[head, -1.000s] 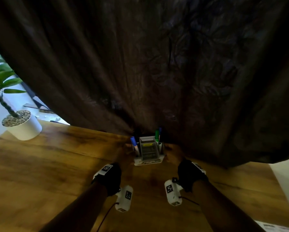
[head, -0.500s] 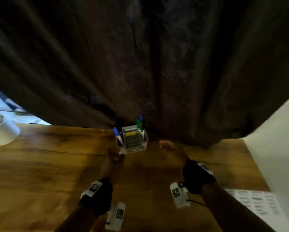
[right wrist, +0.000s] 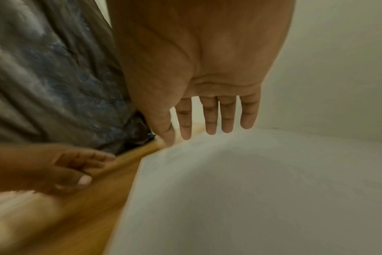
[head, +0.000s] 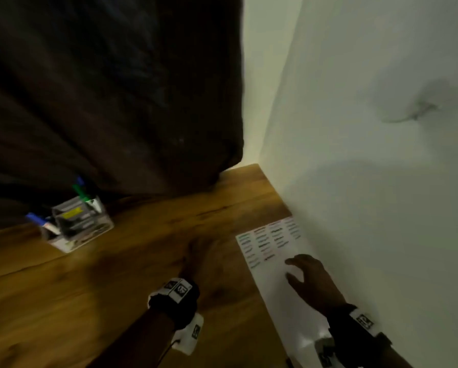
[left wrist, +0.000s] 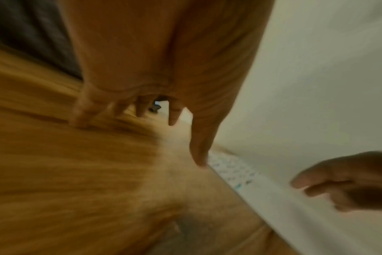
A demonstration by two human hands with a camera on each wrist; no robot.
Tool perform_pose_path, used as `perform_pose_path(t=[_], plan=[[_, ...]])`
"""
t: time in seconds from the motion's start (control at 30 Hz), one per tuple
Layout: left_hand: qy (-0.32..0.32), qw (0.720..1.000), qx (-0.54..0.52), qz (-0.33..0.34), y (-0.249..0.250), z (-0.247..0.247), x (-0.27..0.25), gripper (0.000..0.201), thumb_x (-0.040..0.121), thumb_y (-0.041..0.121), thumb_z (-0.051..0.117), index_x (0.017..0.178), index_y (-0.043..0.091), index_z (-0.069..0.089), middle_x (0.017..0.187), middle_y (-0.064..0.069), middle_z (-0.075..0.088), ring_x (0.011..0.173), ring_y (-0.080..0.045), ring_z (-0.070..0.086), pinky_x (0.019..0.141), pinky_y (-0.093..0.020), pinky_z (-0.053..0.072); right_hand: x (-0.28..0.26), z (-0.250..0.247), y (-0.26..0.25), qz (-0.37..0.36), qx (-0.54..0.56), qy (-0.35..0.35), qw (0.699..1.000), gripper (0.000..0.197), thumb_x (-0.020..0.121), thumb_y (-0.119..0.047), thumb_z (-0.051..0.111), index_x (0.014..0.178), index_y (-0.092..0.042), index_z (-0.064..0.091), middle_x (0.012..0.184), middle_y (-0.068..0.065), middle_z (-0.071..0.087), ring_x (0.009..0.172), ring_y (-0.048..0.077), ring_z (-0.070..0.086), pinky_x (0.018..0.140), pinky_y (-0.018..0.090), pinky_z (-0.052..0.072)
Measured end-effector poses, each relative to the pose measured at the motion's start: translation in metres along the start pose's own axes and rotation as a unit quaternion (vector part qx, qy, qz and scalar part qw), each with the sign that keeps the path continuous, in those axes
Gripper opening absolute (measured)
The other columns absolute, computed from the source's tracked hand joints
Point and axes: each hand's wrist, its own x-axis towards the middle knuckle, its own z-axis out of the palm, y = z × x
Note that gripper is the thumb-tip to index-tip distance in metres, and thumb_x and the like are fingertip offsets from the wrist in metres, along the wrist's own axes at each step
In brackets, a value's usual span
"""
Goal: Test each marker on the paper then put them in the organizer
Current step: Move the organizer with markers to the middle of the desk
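Observation:
A clear organizer (head: 80, 225) stands at the back left of the wooden table (head: 89, 288), against the dark curtain. A blue marker (head: 38, 220) leans in its left slot and a green marker (head: 81, 193) stands in its back right slot. The white paper (head: 274, 264), with rows of coloured test strokes at its far end, lies along the wall at right. My right hand (head: 303, 276) hovers over the paper with straight fingers (right wrist: 209, 120) and holds nothing. My left hand (head: 202, 254) is empty above bare wood just left of the paper, its fingers (left wrist: 173, 113) hanging loose.
A dark curtain (head: 116, 102) hangs behind the table. A white wall (head: 368, 155) borders the table's right edge, close beside the paper. Bare wood lies between the organizer and the paper.
Both hands have left the organizer and moved right. The right hand is now over the paper. The head view has swung right, so the plant pot is out of sight.

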Motion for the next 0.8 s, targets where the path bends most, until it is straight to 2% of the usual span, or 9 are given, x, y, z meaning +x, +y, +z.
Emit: perform_pose_path(t=[0.03,0.07,0.1,0.2,0.3,0.37,0.47,0.6,0.8], plan=[[-0.008,0.999,0.016,-0.045,0.003,0.008,0.011,0.123,0.067,0.094,0.035,0.153,0.031,-0.027,0.161,-0.001,-0.031,0.151,-0.026,-0.015,0.124,-0.051,0.008,-0.007,0.003,0.012,0.002,-0.017,-0.008,1.0,0.05,0.097,-0.049,0.059,0.141,-0.026,0.056,0.154,0.005,0.047,0.144,0.027,0.043,0.117,0.041,0.036],[-0.003,0.997,0.036,-0.072,0.005,0.016,0.021,0.14,0.05,0.099,0.036,0.148,0.03,-0.036,0.158,-0.005,-0.039,0.15,-0.03,-0.022,0.124,-0.053,0.001,-0.012,0.006,0.022,-0.006,-0.032,-0.017,0.999,0.061,0.094,-0.059,0.054,0.145,-0.026,0.053,0.158,0.006,0.043,0.146,0.029,0.041,0.118,0.043,0.035],[0.009,0.995,0.044,-0.093,0.007,0.023,0.029,0.15,0.042,0.098,0.041,0.146,0.025,-0.04,0.157,-0.009,-0.042,0.149,-0.034,-0.026,0.123,-0.054,-0.005,-0.015,0.01,0.031,-0.018,-0.046,-0.025,0.998,0.071,0.09,-0.066,0.046,0.149,-0.026,0.048,0.161,0.007,0.037,0.148,0.03,0.038,0.119,0.045,0.033],[0.034,0.99,0.066,-0.119,0.016,0.032,0.031,0.155,0.05,0.09,0.056,0.143,0.017,-0.044,0.155,-0.014,-0.044,0.147,-0.037,-0.03,0.122,-0.054,-0.01,-0.014,0.023,0.045,-0.037,-0.066,-0.068,0.995,0.086,0.087,-0.073,0.031,0.159,-0.028,0.025,0.17,0.007,0.013,0.157,0.03,0.015,0.126,0.049,0.017],[0.041,0.99,0.081,-0.107,0.019,0.031,0.019,0.148,0.056,0.085,0.058,0.145,0.02,-0.041,0.156,-0.011,-0.043,0.148,-0.034,-0.029,0.123,-0.053,-0.007,0.001,0.03,0.044,-0.053,-0.073,-0.081,0.993,0.093,0.081,-0.074,0.02,0.162,-0.028,0.017,0.172,0.009,0.001,0.159,0.032,0.001,0.127,0.053,0.009],[0.024,0.991,0.091,-0.097,0.026,0.027,0.014,0.138,0.066,0.078,0.062,0.148,0.026,-0.036,0.156,-0.008,-0.042,0.148,-0.033,-0.029,0.123,-0.054,-0.007,0.015,0.029,0.037,-0.058,-0.092,-0.091,0.99,0.089,0.084,-0.072,0.02,0.162,-0.03,0.013,0.173,0.008,-0.004,0.159,0.032,-0.003,0.126,0.054,0.006],[0.012,0.993,0.089,-0.081,0.036,0.02,0.011,0.128,0.072,0.067,0.069,0.152,0.036,-0.027,0.157,-0.005,-0.04,0.148,-0.034,-0.03,0.122,-0.059,-0.006,0.038,0.022,0.023,-0.064,-0.108,-0.086,0.988,0.084,0.089,-0.071,0.025,0.161,-0.03,0.014,0.172,0.01,-0.003,0.159,0.033,-0.001,0.126,0.055,0.009],[0.005,0.994,0.063,-0.094,0.034,0.017,0.013,0.125,0.07,0.056,0.077,0.155,0.042,-0.013,0.161,-0.003,-0.033,0.148,-0.032,-0.03,0.121,-0.061,-0.005,0.056,0.015,0.015,-0.06,-0.097,-0.09,0.989,0.074,0.098,-0.057,0.046,0.16,-0.031,0.016,0.172,0.01,-0.001,0.159,0.034,-0.001,0.127,0.054,0.011],[0.025,0.994,0.051,-0.088,0.027,0.019,0.018,0.125,0.062,0.058,0.08,0.155,0.044,-0.002,0.163,-0.003,-0.026,0.149,-0.034,-0.026,0.119,-0.062,-0.005,0.058,0.015,0.015,-0.056,-0.083,-0.087,0.991,0.073,0.097,-0.056,0.048,0.159,-0.03,0.02,0.172,0.01,0.003,0.159,0.033,0.002,0.127,0.053,0.014]])
